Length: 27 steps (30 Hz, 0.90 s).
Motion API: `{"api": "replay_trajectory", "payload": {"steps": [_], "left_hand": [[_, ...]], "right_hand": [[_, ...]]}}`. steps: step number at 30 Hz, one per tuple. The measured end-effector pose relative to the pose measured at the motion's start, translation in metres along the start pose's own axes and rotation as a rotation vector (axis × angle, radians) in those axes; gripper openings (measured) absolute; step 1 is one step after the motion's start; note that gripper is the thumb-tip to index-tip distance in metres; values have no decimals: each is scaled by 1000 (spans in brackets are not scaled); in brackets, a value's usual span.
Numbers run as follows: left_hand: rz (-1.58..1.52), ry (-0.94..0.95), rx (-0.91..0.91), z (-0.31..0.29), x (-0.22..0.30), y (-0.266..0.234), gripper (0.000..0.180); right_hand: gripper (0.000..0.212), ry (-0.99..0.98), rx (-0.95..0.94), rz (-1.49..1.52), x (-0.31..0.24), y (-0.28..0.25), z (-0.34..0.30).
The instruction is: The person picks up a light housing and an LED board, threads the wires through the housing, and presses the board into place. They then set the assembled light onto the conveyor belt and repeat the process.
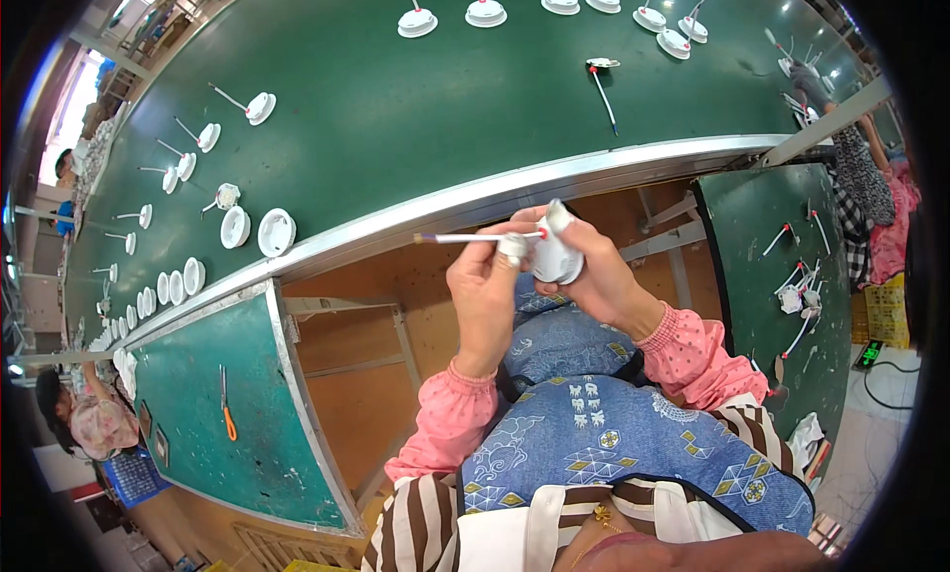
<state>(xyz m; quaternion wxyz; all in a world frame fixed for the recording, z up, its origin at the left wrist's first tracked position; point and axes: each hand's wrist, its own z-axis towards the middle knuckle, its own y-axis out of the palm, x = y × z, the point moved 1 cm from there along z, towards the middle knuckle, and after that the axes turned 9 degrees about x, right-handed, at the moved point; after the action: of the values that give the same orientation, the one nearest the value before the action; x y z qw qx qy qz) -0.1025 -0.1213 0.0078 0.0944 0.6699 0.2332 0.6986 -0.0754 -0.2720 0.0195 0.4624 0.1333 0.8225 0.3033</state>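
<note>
Over the gap in front of my body, both hands hold a white round fitting (557, 263) with a white cable (470, 238) that has a red piece at its base. My right hand (606, 275) is closed around the fitting from the right. On the other side my left hand (483, 295) pinches at the fitting's left edge, and the cable crosses its fingers and points left. A white wrap covers one left fingertip. Exactly where the left fingertips press is partly hidden.
Across the green table (396, 107) stand several white fittings (485, 14) with upright cables. White round cups (277, 233) line its left edge. Orange-handled scissors (229, 414) lie on the left side table. Cabled parts (798, 293) lie on the right one. Other people sit nearby.
</note>
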Motion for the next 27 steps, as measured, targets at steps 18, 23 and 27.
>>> {"api": "replay_trajectory", "payload": {"steps": [18,23,27], "left_hand": [[132,-104,89,-9,14,-28,44],[412,100,145,-9,17,-5,42],[360,225,237,-10,7,-1,35]], "right_hand": [[35,-586,146,-478,4,20,11],[32,-622,181,-639,8,23,12],[25,-633,162,-605,12,30,17]]}}
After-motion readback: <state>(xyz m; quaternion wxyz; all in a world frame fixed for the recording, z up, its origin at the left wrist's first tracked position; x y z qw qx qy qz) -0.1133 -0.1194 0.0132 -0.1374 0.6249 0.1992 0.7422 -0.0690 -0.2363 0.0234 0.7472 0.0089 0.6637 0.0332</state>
